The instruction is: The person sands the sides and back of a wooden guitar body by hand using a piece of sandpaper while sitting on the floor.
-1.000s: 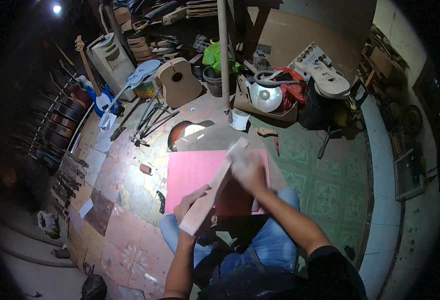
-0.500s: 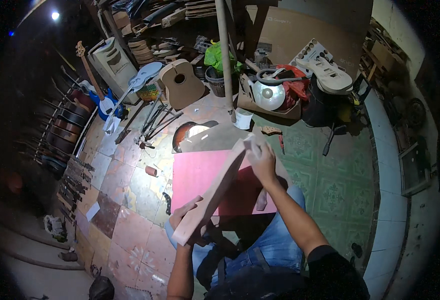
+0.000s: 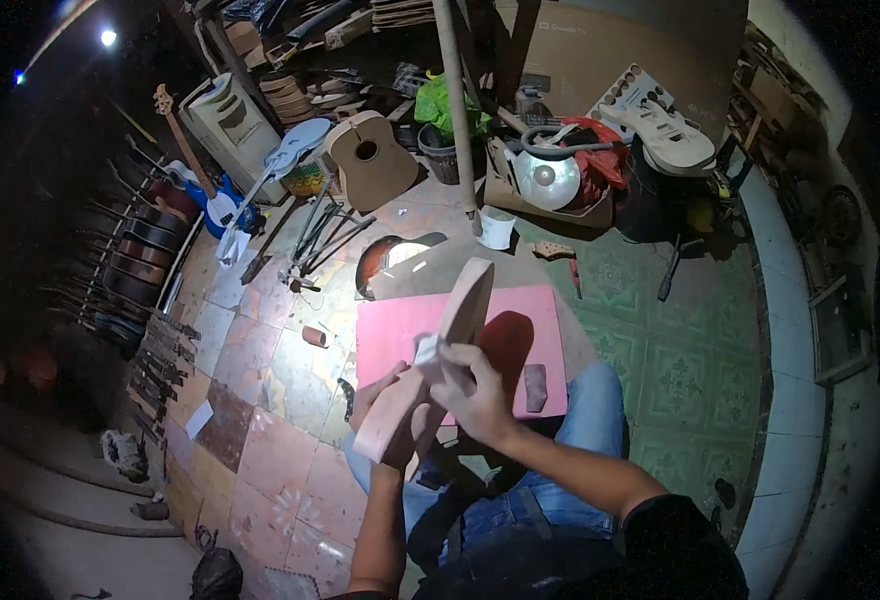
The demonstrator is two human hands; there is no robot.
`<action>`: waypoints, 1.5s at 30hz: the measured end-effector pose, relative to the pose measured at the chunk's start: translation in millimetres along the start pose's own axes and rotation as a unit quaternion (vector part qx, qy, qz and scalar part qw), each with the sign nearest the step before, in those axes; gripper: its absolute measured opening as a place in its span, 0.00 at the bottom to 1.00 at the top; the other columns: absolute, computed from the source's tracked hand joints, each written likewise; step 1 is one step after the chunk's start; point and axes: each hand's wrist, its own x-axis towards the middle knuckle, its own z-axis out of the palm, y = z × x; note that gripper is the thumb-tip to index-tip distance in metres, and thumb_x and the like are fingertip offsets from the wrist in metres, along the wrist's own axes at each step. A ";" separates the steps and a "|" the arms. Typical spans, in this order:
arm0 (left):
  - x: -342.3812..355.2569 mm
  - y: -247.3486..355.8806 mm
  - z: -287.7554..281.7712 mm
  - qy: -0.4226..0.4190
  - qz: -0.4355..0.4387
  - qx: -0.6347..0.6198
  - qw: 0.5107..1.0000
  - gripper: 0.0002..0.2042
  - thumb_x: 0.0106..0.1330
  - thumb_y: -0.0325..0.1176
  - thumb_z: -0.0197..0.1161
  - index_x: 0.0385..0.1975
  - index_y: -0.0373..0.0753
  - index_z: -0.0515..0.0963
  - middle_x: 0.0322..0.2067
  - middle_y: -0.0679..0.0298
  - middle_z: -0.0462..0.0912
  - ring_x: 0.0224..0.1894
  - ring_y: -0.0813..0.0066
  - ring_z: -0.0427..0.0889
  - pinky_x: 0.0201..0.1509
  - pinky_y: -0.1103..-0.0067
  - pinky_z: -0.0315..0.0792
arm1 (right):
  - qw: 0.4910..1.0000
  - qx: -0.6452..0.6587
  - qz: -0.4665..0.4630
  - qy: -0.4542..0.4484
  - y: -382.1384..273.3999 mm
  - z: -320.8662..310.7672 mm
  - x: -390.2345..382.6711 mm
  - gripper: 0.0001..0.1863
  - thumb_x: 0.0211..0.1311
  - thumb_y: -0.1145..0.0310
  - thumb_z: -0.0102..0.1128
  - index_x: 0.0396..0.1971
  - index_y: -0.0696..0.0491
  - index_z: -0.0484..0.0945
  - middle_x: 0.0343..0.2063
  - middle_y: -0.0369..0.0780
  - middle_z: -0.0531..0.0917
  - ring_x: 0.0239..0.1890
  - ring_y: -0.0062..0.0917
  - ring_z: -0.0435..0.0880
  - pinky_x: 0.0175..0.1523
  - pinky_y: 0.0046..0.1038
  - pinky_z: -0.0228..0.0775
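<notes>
A bare, pale wooden guitar body (image 3: 465,305) is held up on edge above my lap, its curved side facing me. My left hand (image 3: 380,393) grips its lower left end, with the fingers over the far side and the palm partly hidden by the wood. My right hand (image 3: 472,392) is closed on a small pale block (image 3: 427,352) and presses it to the curved edge around the middle. Below lies a pink board (image 3: 390,325), with a brownish block (image 3: 536,388) on its right part.
Past the board lie a sunburst guitar body (image 3: 380,262) and a white cup (image 3: 497,229). A red-handled tool (image 3: 575,280) rests on the green tiles. Clamps (image 3: 310,245), an acoustic guitar body (image 3: 365,175) and a pole (image 3: 455,110) stand farther off. Guitars line the left side.
My right hand has slid the pale block down the edge from the far tip to the middle. The guitar body has turned more upright, and the brownish block now shows fully.
</notes>
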 end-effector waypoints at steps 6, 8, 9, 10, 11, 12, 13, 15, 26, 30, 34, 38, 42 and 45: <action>6.1 18.7 16.6 -0.015 0.041 0.005 0.999 0.45 0.57 0.64 0.71 0.58 0.27 0.65 0.58 0.43 0.76 0.60 0.56 0.78 0.66 0.65 0.70 | 0.990 0.020 0.140 -0.026 6.2 -19.8 10.6 0.24 0.57 0.73 0.68 0.54 0.58 0.74 0.46 0.44 0.80 0.49 0.24 0.80 0.56 0.29 0.72; 9.8 21.7 22.1 0.009 0.037 -0.186 0.982 0.47 0.54 0.64 0.73 0.59 0.29 0.63 0.58 0.42 0.76 0.61 0.56 0.77 0.67 0.65 0.70 | 0.999 -0.016 0.031 -0.042 -35.7 -20.7 11.1 0.24 0.57 0.74 0.68 0.54 0.59 0.73 0.45 0.43 0.80 0.49 0.23 0.79 0.56 0.29 0.72; 9.3 28.2 27.8 0.011 0.032 -0.185 0.982 0.47 0.54 0.64 0.73 0.59 0.29 0.63 0.58 0.42 0.76 0.61 0.56 0.77 0.67 0.65 0.70 | 0.998 -0.011 -0.029 -0.046 -58.8 -23.4 5.1 0.24 0.57 0.75 0.67 0.54 0.59 0.73 0.45 0.43 0.80 0.49 0.23 0.79 0.56 0.29 0.72; 12.0 36.9 33.3 0.040 -0.022 -0.185 0.982 0.48 0.54 0.67 0.71 0.60 0.29 0.63 0.58 0.42 0.75 0.61 0.56 0.77 0.67 0.65 0.70 | 0.992 -0.038 -0.101 -0.060 -73.9 -26.6 5.9 0.24 0.57 0.75 0.67 0.55 0.59 0.73 0.45 0.42 0.80 0.49 0.23 0.79 0.56 0.29 0.72; 12.2 41.6 35.7 0.069 -0.075 -0.183 0.978 0.49 0.54 0.69 0.69 0.61 0.30 0.63 0.59 0.42 0.75 0.60 0.56 0.77 0.67 0.65 0.70 | 0.992 -0.038 -0.099 -0.061 -64.0 -27.7 4.8 0.24 0.57 0.75 0.67 0.55 0.59 0.73 0.45 0.42 0.80 0.49 0.23 0.79 0.56 0.29 0.72; 11.1 37.9 35.6 0.059 -0.015 -0.150 0.987 0.51 0.56 0.73 0.62 0.62 0.30 0.62 0.60 0.41 0.74 0.60 0.56 0.77 0.67 0.64 0.70 | 0.997 -0.030 -0.042 -0.052 -45.8 -29.5 5.4 0.25 0.56 0.74 0.68 0.55 0.58 0.73 0.46 0.44 0.79 0.48 0.27 0.79 0.55 0.31 0.72; 11.3 36.5 36.6 0.051 0.044 -0.120 0.990 0.53 0.57 0.78 0.55 0.63 0.30 0.61 0.60 0.40 0.73 0.60 0.55 0.77 0.67 0.63 0.70 | 0.999 -0.026 0.018 -0.044 -41.5 -30.8 11.8 0.26 0.55 0.74 0.69 0.55 0.58 0.73 0.47 0.45 0.79 0.48 0.30 0.80 0.55 0.32 0.73; 18.1 39.6 44.9 0.026 0.015 -0.292 0.956 0.60 0.51 0.86 0.43 0.64 0.28 0.62 0.63 0.43 0.71 0.63 0.57 0.72 0.69 0.62 0.67 | 0.977 0.102 0.182 -0.032 -49.6 -27.8 13.1 0.25 0.54 0.75 0.69 0.54 0.56 0.74 0.49 0.48 0.78 0.47 0.34 0.81 0.55 0.35 0.73; 41.5 64.0 53.2 0.008 -0.078 -0.192 0.978 0.56 0.53 0.83 0.45 0.65 0.32 0.64 0.60 0.53 0.72 0.61 0.63 0.75 0.67 0.68 0.69 | 0.984 -0.052 -0.167 -0.042 -94.7 -26.1 7.7 0.29 0.52 0.69 0.75 0.56 0.50 0.76 0.49 0.49 0.77 0.53 0.43 0.79 0.56 0.36 0.73; 33.4 58.6 56.1 -0.017 0.006 -0.396 0.918 0.32 0.71 0.50 0.62 0.65 0.34 0.65 0.59 0.55 0.72 0.59 0.67 0.75 0.65 0.71 0.71 | 0.999 -0.011 -0.047 0.011 -76.5 -28.2 26.7 0.27 0.55 0.70 0.71 0.56 0.54 0.75 0.48 0.50 0.78 0.51 0.38 0.80 0.55 0.37 0.74; 38.7 54.5 47.7 -0.016 -0.021 -0.052 0.998 0.47 0.62 0.72 0.58 0.66 0.34 0.65 0.60 0.55 0.71 0.61 0.67 0.74 0.67 0.71 0.70 | 0.979 -0.055 -0.189 -0.057 -106.5 -31.1 14.4 0.29 0.51 0.71 0.73 0.55 0.54 0.76 0.48 0.50 0.78 0.52 0.41 0.80 0.55 0.38 0.74; 34.1 49.6 51.3 -0.016 0.021 -0.308 0.951 0.34 0.71 0.56 0.58 0.66 0.35 0.65 0.61 0.55 0.71 0.61 0.66 0.74 0.67 0.71 0.70 | 0.992 -0.058 -0.111 0.025 -74.2 -24.0 17.9 0.26 0.54 0.75 0.70 0.54 0.55 0.72 0.50 0.47 0.77 0.49 0.33 0.81 0.51 0.34 0.75; 36.8 45.1 52.2 -0.006 -0.031 -0.277 0.960 0.38 0.70 0.62 0.55 0.66 0.33 0.65 0.61 0.55 0.72 0.62 0.66 0.74 0.67 0.71 0.69 | 0.986 -0.061 -0.154 -0.020 -91.3 -24.8 9.7 0.27 0.54 0.71 0.72 0.54 0.54 0.75 0.48 0.49 0.77 0.50 0.39 0.81 0.54 0.37 0.74; 31.0 52.3 47.3 0.003 -0.143 -0.210 0.967 0.50 0.60 0.75 0.57 0.66 0.31 0.64 0.62 0.53 0.71 0.63 0.64 0.73 0.68 0.69 0.69 | 0.984 -0.071 -0.163 0.000 -83.9 -23.4 8.8 0.27 0.53 0.71 0.72 0.54 0.53 0.75 0.47 0.49 0.77 0.50 0.39 0.81 0.56 0.37 0.74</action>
